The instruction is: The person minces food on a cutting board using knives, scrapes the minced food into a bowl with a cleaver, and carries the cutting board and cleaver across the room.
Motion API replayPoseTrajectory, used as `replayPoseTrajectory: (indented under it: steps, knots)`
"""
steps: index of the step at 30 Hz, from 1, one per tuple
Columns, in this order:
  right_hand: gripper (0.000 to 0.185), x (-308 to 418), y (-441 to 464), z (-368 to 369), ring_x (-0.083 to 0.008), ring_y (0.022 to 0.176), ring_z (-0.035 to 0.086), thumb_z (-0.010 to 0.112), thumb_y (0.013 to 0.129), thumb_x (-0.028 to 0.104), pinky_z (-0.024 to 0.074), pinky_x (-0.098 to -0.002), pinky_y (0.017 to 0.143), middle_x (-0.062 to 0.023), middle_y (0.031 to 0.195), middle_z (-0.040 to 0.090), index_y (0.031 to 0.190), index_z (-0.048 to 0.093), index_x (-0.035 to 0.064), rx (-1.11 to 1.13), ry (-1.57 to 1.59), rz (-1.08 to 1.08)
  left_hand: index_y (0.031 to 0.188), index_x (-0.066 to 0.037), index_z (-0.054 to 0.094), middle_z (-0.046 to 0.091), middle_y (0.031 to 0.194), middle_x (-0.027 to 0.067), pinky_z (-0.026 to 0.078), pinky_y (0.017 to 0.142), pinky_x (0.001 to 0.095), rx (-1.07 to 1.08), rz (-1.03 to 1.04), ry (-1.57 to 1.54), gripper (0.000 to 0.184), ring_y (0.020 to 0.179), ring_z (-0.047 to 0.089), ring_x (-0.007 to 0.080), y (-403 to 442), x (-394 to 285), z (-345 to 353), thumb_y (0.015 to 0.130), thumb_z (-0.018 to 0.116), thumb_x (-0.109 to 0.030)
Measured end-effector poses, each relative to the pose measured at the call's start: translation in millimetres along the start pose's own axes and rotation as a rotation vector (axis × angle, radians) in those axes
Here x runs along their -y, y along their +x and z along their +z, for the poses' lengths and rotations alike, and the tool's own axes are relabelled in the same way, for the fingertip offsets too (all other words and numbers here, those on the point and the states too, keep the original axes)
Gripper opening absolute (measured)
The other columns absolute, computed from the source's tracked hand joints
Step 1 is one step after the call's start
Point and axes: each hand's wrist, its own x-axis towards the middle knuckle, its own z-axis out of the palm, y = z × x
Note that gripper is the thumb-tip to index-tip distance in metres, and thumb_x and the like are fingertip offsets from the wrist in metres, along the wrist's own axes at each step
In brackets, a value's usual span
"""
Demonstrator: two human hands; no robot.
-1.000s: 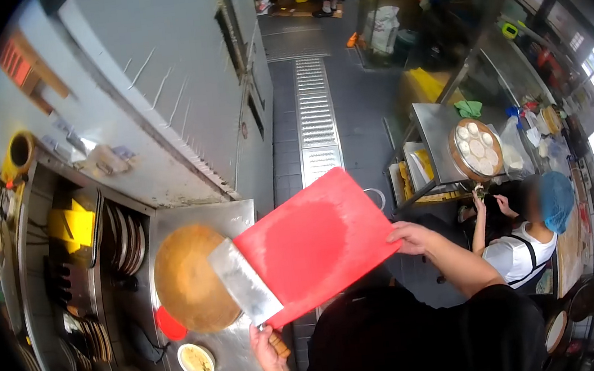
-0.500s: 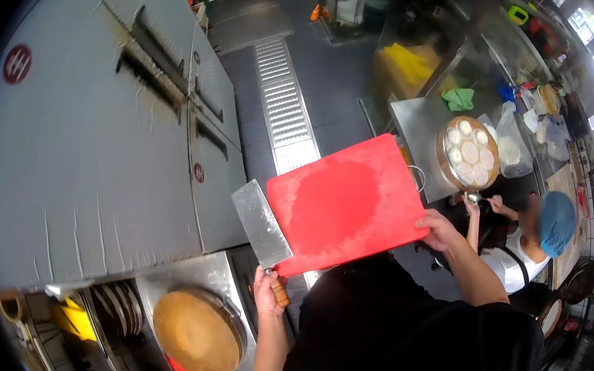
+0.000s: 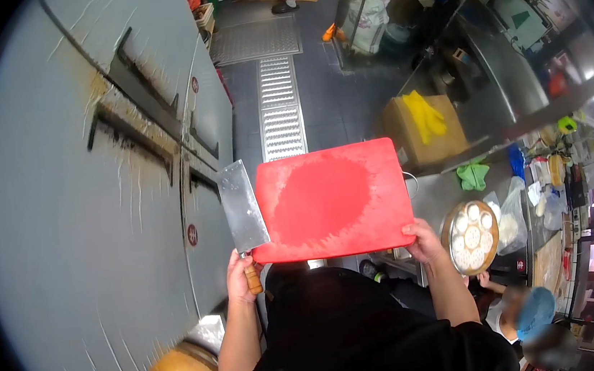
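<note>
A red cutting board (image 3: 334, 196) with a large darker wet patch is held out level in front of my body. My right hand (image 3: 426, 241) grips its near right corner, thumb on top. At the near left corner my left hand (image 3: 240, 278) is closed round the wooden handle of a cleaver (image 3: 243, 209). The cleaver's broad steel blade points forward along the board's left edge. Fingers of the left hand also seem to support the board from below, but they are hidden. A wire handle (image 3: 413, 184) sticks out at the board's right edge.
A tall grey fridge (image 3: 134, 224) lines the left side. Ahead, a metal floor drain (image 3: 280, 107) runs along the dark floor. On the right are a cardboard box (image 3: 444, 137) with yellow gloves, a steamer of buns (image 3: 470, 236) and a co-worker's blue cap (image 3: 535, 312). Someone's foot (image 3: 284, 6) shows far ahead.
I have moved forward along the fridge, still carrying the board and cleaver. The round wooden block, the steamer and the co-worker have slid back towards the bottom of the view.
</note>
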Motion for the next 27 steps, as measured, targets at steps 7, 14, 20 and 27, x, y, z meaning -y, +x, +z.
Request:
replayPoseTrajectory:
  steps: [7, 14, 20, 27]
  knots:
    - [0.048, 45.1, 101.6, 47.8, -0.0304, 0.117, 0.071, 0.068, 0.089, 0.008, 0.0546, -0.0435, 0.106, -0.0226, 0.129, 0.071, 0.131, 0.061, -0.0143, -0.102, 0.095, -0.141, 0.127, -0.008, 0.059, 0.067, 0.115, 0.0055, 0.060, 0.093, 0.0421, 0.097, -0.092, 0.063, 0.037, 0.103, 0.069, 0.0216, 166.7, -78.7, 53.9, 0.091, 0.060, -0.004]
    - [0.051, 95.2, 196.9, 80.0, -0.0311, 0.118, 0.071, 0.067, 0.087, 0.009, 0.0545, -0.0438, 0.106, -0.0212, 0.130, 0.071, 0.132, 0.061, -0.0134, -0.208, 0.164, -0.204, 0.133, -0.007, 0.058, 0.069, 0.117, 0.0070, 0.061, 0.092, 0.0419, 0.173, -0.181, 0.106, 0.042, 0.103, 0.071, 0.0213, 308.4, -142.6, 127.2, 0.090, 0.061, -0.005]
    - [0.049, 167.3, 313.3, 80.4, -0.0315, 0.116, 0.072, 0.066, 0.088, 0.009, 0.0568, -0.0431, 0.102, -0.0225, 0.128, 0.072, 0.131, 0.061, -0.0145, -0.161, 0.194, -0.179, 0.131, -0.007, 0.058, 0.067, 0.118, 0.0067, 0.060, 0.096, 0.0467, 0.167, -0.189, 0.119, 0.040, 0.106, 0.070, 0.0239, 429.7, -168.8, 185.6, 0.091, 0.059, -0.004]
    - [0.045, 294.6, 499.0, 85.6, -0.0288, 0.118, 0.071, 0.066, 0.088, 0.005, 0.0527, -0.0412, 0.109, -0.0209, 0.128, 0.072, 0.128, 0.064, -0.0138, -0.062, 0.147, -0.116, 0.122, -0.010, 0.059, 0.064, 0.115, 0.0054, 0.061, 0.092, 0.0485, -0.029, -0.115, 0.079, 0.034, 0.108, 0.068, 0.0255, 548.8, -214.7, 269.2, 0.088, 0.059, -0.004]
